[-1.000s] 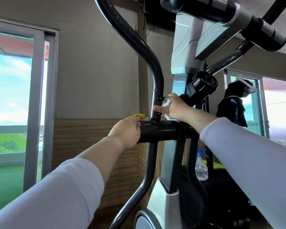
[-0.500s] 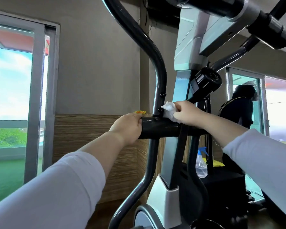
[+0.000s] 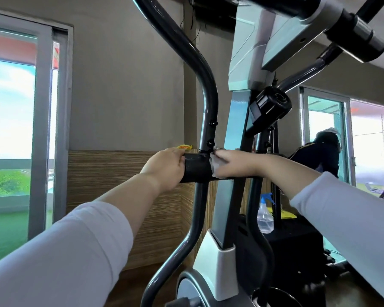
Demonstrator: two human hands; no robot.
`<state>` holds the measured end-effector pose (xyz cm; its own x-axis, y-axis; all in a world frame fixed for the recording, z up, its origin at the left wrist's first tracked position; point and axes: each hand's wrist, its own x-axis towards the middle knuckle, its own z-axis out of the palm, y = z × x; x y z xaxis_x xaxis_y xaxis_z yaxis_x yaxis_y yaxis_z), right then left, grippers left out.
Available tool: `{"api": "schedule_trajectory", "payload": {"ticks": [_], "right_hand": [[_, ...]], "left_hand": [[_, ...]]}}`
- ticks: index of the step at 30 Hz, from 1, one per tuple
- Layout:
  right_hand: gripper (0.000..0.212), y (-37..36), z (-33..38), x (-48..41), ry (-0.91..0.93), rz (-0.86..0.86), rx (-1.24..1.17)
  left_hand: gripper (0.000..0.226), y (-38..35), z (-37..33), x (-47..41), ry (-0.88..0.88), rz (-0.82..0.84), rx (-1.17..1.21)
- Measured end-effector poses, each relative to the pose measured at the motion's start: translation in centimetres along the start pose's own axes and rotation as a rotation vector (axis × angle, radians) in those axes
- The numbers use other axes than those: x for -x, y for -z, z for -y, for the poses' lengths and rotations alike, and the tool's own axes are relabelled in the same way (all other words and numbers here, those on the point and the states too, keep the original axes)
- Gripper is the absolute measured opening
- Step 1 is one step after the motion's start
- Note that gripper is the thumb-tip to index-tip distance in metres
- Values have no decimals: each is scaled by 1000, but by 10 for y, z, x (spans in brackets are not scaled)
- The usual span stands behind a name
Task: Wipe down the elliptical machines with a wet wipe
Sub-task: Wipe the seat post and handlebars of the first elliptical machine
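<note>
Right hand point(image 3: 231, 163) fingers clutched the wipe point(image 3: 215, 167), pressed on crossbar point(image 3: 195, 168) by the upright joint; left hand point(image 3: 164, 168) gripped the bar's end. Judged early: only this joint underway, rest of elliptical point(image 3: 248, 52) left to wipe.

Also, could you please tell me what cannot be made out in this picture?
Head view:
- wet wipe: mostly under the right hand; only an edge shows.
- left hand: fingertips behind the black crossbar it grips.
- yellow packet: mostly behind the left hand, print too small.
- console: cut off by the top edge.
</note>
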<state>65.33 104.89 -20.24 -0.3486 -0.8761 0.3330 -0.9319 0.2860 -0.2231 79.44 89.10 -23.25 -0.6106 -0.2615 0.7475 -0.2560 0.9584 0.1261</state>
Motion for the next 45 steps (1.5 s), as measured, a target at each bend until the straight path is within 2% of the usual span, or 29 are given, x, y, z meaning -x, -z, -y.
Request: {"api": "schedule_trajectory", "payload": {"ticks": [3, 6, 8, 11, 13, 15, 19, 22, 24, 28, 32, 35, 37, 39, 42, 45], "right_hand": [[52, 6, -2, -14, -48, 39, -120], [63, 1, 6, -30, -67, -26, 11], [57, -6, 11, -36, -62, -124, 19], [56, -25, 7, -35, 7, -400, 129], [75, -42, -3, -35, 15, -542, 259], [89, -57, -13, -33, 57, -600, 267], [68, -65, -23, -27, 166, -637, 235], [48, -55, -24, -37, 141, -635, 201], [43, -53, -20, -43, 110, -669, 188], [49, -73, -23, -44, 134, -809, 190], [43, -77, -30, -43, 215, -857, 151], [43, -62, -20, -46, 155, -855, 44], [45, -62, -16, -52, 107, -892, 56], [47, -75, -17, -53, 106, -952, 57], [55, -112, -18, -48, 76, -999, 77], [69, -145, -3, -38, 162, -940, 154]], "left_hand": [[40, 1, -1, 0, 3, 5, -2], [39, 1, -2, 0, 4, 0, 0], [39, 1, -2, 0, 1, -4, 2], [39, 0, -1, 0, 4, -9, 4], [38, 0, -1, 1, 11, -2, 11], [37, 0, -1, 1, 7, 7, 16], [38, 2, 1, 2, -1, 20, 37], [37, 2, 0, 3, -5, 14, 39], [36, 1, -2, 5, -7, -5, 45], [35, 0, -3, 6, -8, -17, 75], [36, 1, 0, 6, -18, -14, 84], [38, -2, 1, 6, -9, -17, 89], [41, -2, 2, 7, -4, -11, 91], [44, -1, 4, 9, 1, 35, 165], [49, 6, 11, 11, 36, 133, 397], [48, 7, 18, 17, 126, 111, 498]]}}
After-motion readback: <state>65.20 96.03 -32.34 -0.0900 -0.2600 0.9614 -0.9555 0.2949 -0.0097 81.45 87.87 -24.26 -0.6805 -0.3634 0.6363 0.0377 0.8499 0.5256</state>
